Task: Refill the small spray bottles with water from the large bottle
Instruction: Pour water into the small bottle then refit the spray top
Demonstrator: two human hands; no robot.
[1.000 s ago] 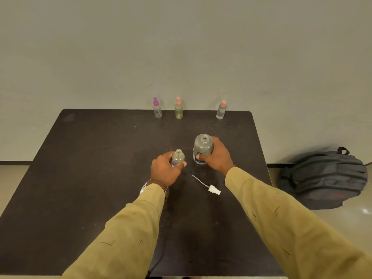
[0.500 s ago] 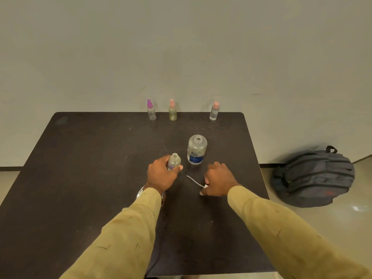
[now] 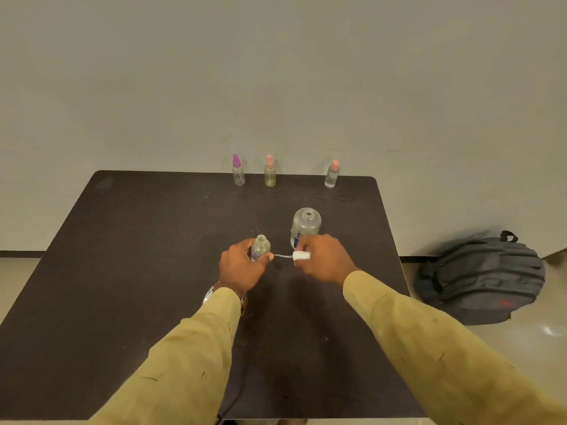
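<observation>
- Plain pale wall [image 3: 276, 72] at the back; a dark table [image 3: 147, 246] runs up to it. A grey backpack [image 3: 478, 280] lies on the floor off to the right.
- Far edge of the table holds three capped sprayers, all upright: purple-capped bottle [image 3: 238, 173], yellowish bottle [image 3: 270, 175], and pink-capped bottle [image 3: 332, 176] further right. They stand well apart from my hands, likely parked out of the way.
- Large bottle [image 3: 305, 225] stands upright mid-table, neck open, just beyond my right hand [image 3: 325, 260]. I judge it sits close to keep the pour short.
- Small bottle [image 3: 260, 248] is mid-table, just left of the large one, upright and uncapped. My left hand [image 3: 242, 268] wraps fingers and thumb round its body, steadying it so the neck stays up.
- My right hand pinches the white spray head [image 3: 301, 256], fingers closed on it.
- Its thin dip tube [image 3: 282, 256] points left, tip near my left thumb, not in the neck.
- Water level in the small bottle: cannot tell.
- Likely step: threading the tube into the open neck, which needs careful aim.
</observation>
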